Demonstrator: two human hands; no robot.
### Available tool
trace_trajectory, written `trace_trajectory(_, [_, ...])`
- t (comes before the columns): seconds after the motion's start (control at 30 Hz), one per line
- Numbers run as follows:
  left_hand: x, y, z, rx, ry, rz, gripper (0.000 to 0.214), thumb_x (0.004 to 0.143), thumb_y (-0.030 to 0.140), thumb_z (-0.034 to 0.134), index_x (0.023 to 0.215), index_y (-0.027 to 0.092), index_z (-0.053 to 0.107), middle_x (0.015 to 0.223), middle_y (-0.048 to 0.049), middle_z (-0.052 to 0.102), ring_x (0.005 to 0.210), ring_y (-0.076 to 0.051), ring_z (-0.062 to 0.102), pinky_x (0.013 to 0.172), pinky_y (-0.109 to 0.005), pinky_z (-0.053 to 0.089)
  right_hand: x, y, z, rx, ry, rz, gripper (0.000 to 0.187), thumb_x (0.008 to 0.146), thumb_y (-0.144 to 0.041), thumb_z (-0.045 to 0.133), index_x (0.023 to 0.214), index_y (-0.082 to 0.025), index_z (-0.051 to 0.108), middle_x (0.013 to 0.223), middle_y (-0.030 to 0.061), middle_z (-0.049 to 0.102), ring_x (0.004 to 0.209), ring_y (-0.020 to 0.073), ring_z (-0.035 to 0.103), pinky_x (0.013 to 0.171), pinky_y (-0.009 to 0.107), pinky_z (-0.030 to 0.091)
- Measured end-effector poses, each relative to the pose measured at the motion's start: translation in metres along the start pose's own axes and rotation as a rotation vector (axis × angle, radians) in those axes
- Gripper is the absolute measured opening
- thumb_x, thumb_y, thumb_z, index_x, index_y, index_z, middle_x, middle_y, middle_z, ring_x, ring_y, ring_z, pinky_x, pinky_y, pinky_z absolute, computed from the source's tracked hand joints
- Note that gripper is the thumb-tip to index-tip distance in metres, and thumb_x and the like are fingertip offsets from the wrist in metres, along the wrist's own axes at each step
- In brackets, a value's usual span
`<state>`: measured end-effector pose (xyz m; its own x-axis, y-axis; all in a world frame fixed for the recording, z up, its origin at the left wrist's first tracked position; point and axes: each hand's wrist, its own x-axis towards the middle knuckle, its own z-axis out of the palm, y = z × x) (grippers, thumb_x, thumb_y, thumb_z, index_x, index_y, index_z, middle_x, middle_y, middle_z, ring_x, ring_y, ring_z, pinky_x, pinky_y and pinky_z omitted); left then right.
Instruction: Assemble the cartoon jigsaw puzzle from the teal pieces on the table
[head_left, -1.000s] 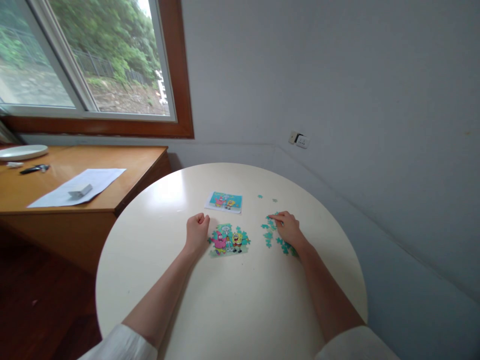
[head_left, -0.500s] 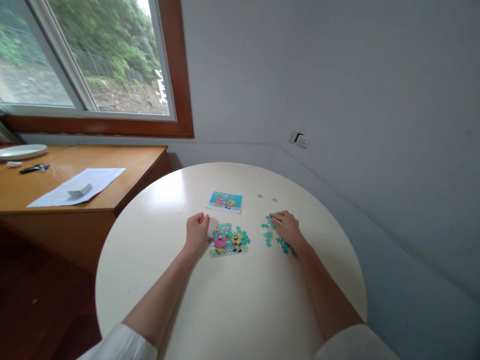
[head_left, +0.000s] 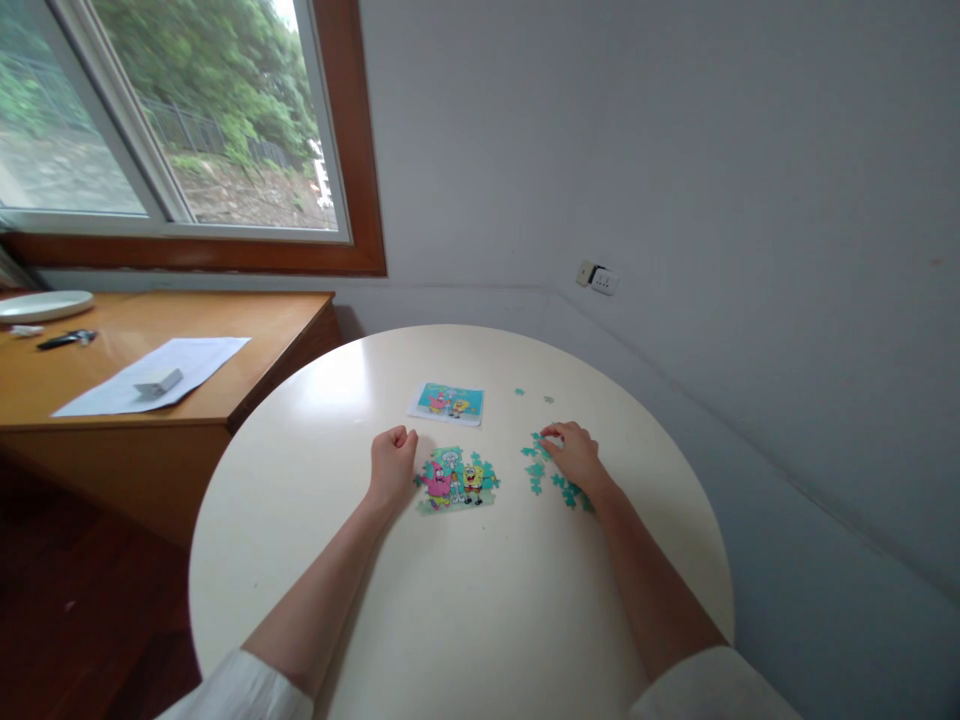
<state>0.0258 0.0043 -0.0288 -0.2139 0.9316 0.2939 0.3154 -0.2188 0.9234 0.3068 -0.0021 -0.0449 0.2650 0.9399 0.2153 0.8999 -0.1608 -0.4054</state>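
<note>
A partly joined jigsaw puzzle (head_left: 456,484) lies on the table, showing a pink starfish, a teal squid and a yellow sponge figure. Just left of it my left hand (head_left: 393,464) rests as a fist, with nothing showing in it. To the right, teal loose puzzle pieces (head_left: 535,474) are spread out. My right hand (head_left: 574,455) reaches over them, thumb and index finger bent together on a small teal piece, mostly hidden by the fingers. More pieces (head_left: 570,491) lie partly beneath that hand. Behind the puzzle sits a picture card (head_left: 450,403) with the same figures.
Two single pieces, one teal (head_left: 520,392) and one greyish (head_left: 549,399), lie farther back on the round white table (head_left: 465,620). At the left stands a wooden desk (head_left: 277,318) with a paper sheet (head_left: 191,360), a small white box (head_left: 159,382) and a white plate (head_left: 46,305).
My right thumb and index finger have drawn slightly back and bent closer together over the loose pieces. The left fist and the joined puzzle have stayed in place.
</note>
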Motion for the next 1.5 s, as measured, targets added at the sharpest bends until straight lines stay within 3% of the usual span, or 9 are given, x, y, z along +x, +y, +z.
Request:
trace_trajectory(0.17, [-0.001, 0.001, 0.000, -0.021, 0.005, -0.015, 0.036, 0.067, 0.026, 0.046, 0.049, 0.020, 0.015, 0.049, 0.0063, 0.013, 0.049, -0.007, 0.015, 0.047, -0.022, 0.013, 0.000, -0.001, 0.000, 0.066, 0.039, -0.002, 0.014, 0.068, -0.025, 0.059, 0.081, -0.020, 0.062, 0.089, 0.0034, 0.063, 0.081, 0.0176, 0.054, 0.074, 0.032, 0.037])
trace_trajectory(0.33, [-0.001, 0.000, 0.000, -0.018, 0.001, -0.004, 0.036, 0.067, 0.026, 0.046, 0.050, 0.020, 0.015, 0.049, 0.0063, 0.013, 0.048, -0.007, 0.015, 0.046, -0.023, 0.013, -0.002, -0.005, -0.002, 0.229, 0.044, -0.068, 0.002, 0.068, -0.020, 0.056, 0.068, -0.020, 0.057, 0.068, -0.0004, 0.062, 0.070, 0.0144, 0.057, 0.073, 0.029, 0.040])
trace_trajectory(0.57, [0.001, 0.000, 0.000, -0.013, 0.003, -0.006, 0.037, 0.067, 0.025, 0.046, 0.049, 0.020, 0.014, 0.049, 0.0063, 0.013, 0.048, -0.007, 0.015, 0.047, -0.023, 0.013, -0.003, -0.016, -0.004, 0.624, 0.188, -0.064, 0.023, 0.066, -0.035, 0.057, 0.079, -0.016, 0.060, 0.073, 0.0043, 0.064, 0.065, 0.0150, 0.058, 0.067, 0.030, 0.047])
trace_trajectory(0.83, [-0.013, 0.021, 0.001, -0.025, -0.028, 0.066, 0.034, 0.070, 0.024, 0.047, 0.052, 0.020, 0.018, 0.049, 0.0071, 0.016, 0.047, -0.007, 0.018, 0.046, -0.022, 0.017, -0.016, -0.053, -0.009, 0.998, -0.004, -0.009, 0.031, 0.057, -0.040, 0.066, 0.074, -0.015, 0.062, 0.066, 0.0045, 0.066, 0.058, 0.0150, 0.060, 0.061, 0.031, 0.049])
trace_trajectory(0.97, [-0.023, 0.031, 0.006, -0.086, -0.231, 0.119, 0.021, 0.069, 0.027, 0.055, 0.056, 0.017, 0.041, 0.050, 0.0055, 0.038, 0.049, -0.007, 0.034, 0.048, -0.020, 0.028, -0.029, -0.075, -0.012, 1.070, -0.129, -0.049, 0.032, 0.058, -0.041, 0.067, 0.075, -0.014, 0.063, 0.065, 0.0052, 0.067, 0.058, 0.0152, 0.061, 0.060, 0.029, 0.048])
trace_trajectory(1.13, [-0.029, 0.031, 0.016, -0.264, -0.481, -0.013, 0.021, 0.066, 0.033, 0.062, 0.074, 0.014, 0.058, 0.065, -0.0022, 0.059, 0.062, -0.012, 0.053, 0.059, -0.024, 0.042, -0.042, -0.094, -0.008, 1.174, -0.227, -0.051, 0.032, 0.059, -0.038, 0.068, 0.079, -0.014, 0.061, 0.061, 0.0036, 0.066, 0.059, 0.0161, 0.063, 0.060, 0.029, 0.048])
trace_trajectory(1.5, [-0.026, 0.028, 0.018, -0.282, -0.443, -0.049, 0.018, 0.067, 0.031, 0.059, 0.065, 0.013, 0.056, 0.054, 0.0021, 0.053, 0.049, -0.008, 0.046, 0.047, -0.020, 0.034, -0.054, -0.104, 0.008, 1.212, -0.329, -0.159, 0.040, 0.063, -0.032, 0.066, 0.100, -0.018, 0.058, 0.059, -0.0024, 0.061, 0.058, 0.0134, 0.060, 0.060, 0.027, 0.050])
